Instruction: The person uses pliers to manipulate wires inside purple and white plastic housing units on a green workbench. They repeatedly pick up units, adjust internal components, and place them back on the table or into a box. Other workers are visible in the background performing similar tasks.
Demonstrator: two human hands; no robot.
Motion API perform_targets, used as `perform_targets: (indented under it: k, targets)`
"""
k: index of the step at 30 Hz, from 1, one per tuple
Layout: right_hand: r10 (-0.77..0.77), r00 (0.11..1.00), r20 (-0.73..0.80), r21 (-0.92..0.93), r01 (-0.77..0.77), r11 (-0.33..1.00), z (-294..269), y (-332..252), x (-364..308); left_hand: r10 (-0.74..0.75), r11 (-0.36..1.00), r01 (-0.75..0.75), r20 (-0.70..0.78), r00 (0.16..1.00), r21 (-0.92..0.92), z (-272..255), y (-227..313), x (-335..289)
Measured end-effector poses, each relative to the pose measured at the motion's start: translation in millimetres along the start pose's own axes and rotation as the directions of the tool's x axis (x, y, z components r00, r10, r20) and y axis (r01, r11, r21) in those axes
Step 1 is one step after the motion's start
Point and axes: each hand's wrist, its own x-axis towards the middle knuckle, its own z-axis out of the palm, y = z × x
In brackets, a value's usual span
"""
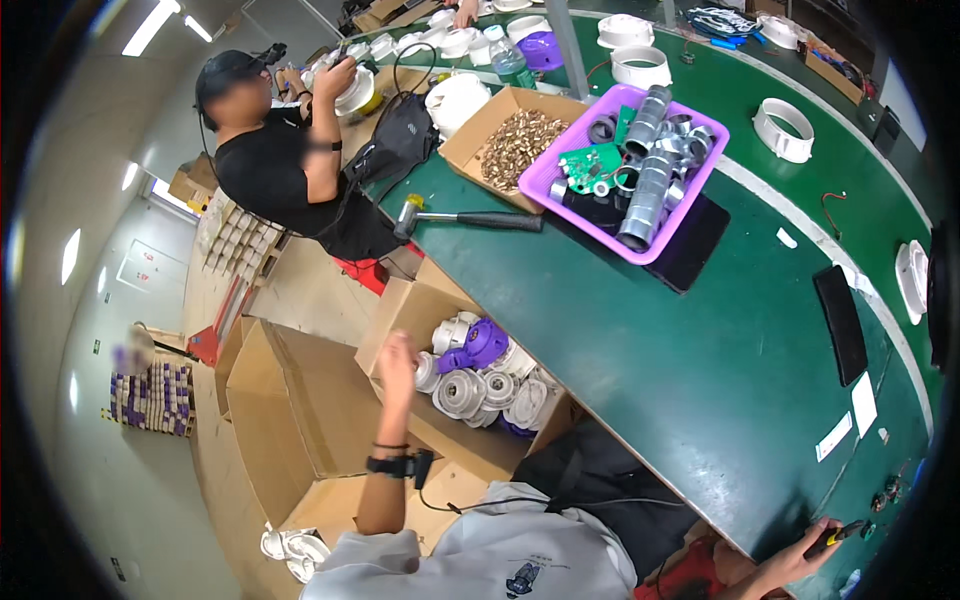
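My left hand point(398, 362) is at the wall of an open cardboard box point(400, 308) beside the bench. Its fingers are blurred, and I cannot tell whether they hold anything. White round plastic housings point(460, 393) and a purple housing point(484, 343) lie in that box, close to this hand. Over the bench's lower right, my right hand point(797, 556) is closed around a black-and-yellow hand tool point(836, 538). Beside the tool's far end are small round parts with wires point(884, 497).
A purple basket point(640, 257) of metal tubes and green boards stands on the green bench point(600, 320), near a carton of brass fittings point(520, 145) and a hammer point(470, 219). A black phone-like slab point(841, 325) lies rightward. A co-worker point(270, 155) works at the far left.
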Motion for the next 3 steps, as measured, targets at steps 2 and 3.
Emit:
perform_targets:
  k: [2,3]
  targets:
    - [-0.036,0.999,-0.020,-0.054,0.035,0.998,-6.3,1.2,3.4,-0.302,0.937,0.328,0.185,0.935,-0.124,35.7,-115.5,-12.6]
    - [-0.055,0.998,-0.027,-0.078,0.053,0.996,-4.3,-10.5,2.6,-0.304,0.935,0.331,0.190,0.933,-0.129,38.1,-121.2,-11.8]
